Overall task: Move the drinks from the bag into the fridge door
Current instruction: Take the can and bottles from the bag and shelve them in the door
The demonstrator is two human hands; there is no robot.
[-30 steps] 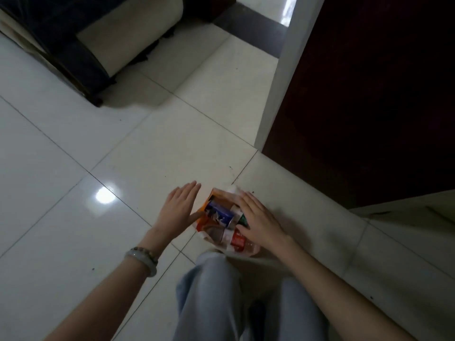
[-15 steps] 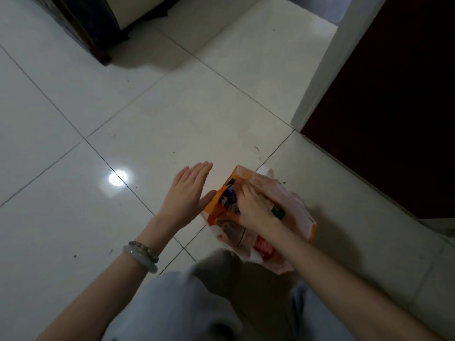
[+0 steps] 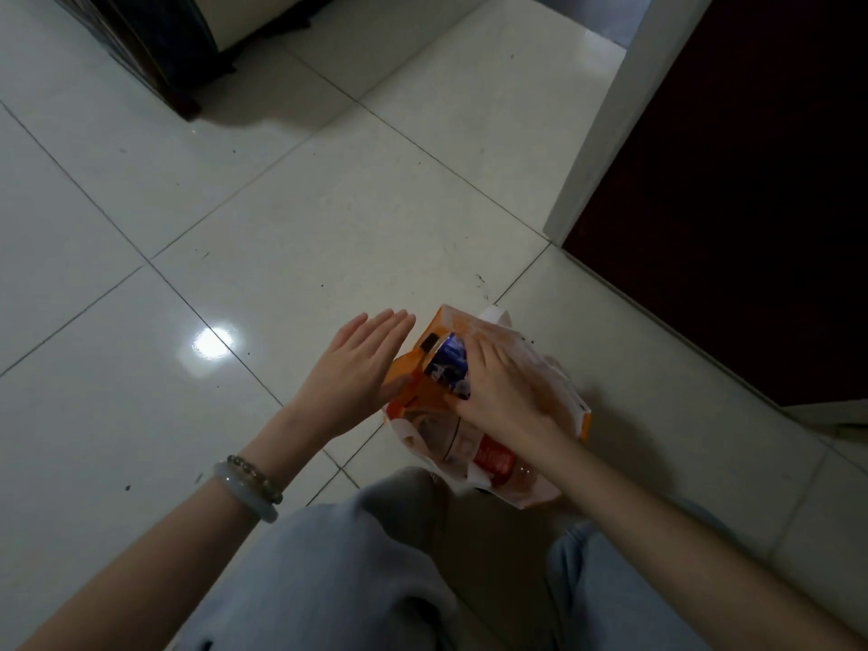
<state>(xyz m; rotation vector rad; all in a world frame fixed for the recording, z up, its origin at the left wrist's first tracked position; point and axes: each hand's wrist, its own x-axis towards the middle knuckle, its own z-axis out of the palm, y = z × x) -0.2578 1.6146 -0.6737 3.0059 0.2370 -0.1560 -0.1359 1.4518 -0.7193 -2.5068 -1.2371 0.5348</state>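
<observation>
An orange and white plastic bag [image 3: 566, 392] lies on the tiled floor in front of my knees. My right hand [image 3: 500, 392] is inside its mouth, closed around a blue-labelled drink bottle [image 3: 448, 364] with a dark cap that sticks out of the bag. Another drink with a red label [image 3: 491, 458] shows through the bag lower down. My left hand [image 3: 359, 371] is flat with fingers straight, its thumb pressing the bag's orange left edge. The fridge is a dark red panel [image 3: 732, 180] at the upper right, its door shelves out of view.
Glossy white floor tiles [image 3: 235, 227] spread to the left and ahead. Dark furniture with a pale cushion [image 3: 197, 35] stands at the top left. A white frame edge [image 3: 596, 119] borders the dark red panel. My grey-trousered knees [image 3: 357, 556] fill the bottom.
My right hand has closed on the blue bottle and lifted it partly out of the bag. The camera has tilted down and closer. My left hand stays against the bag's edge.
</observation>
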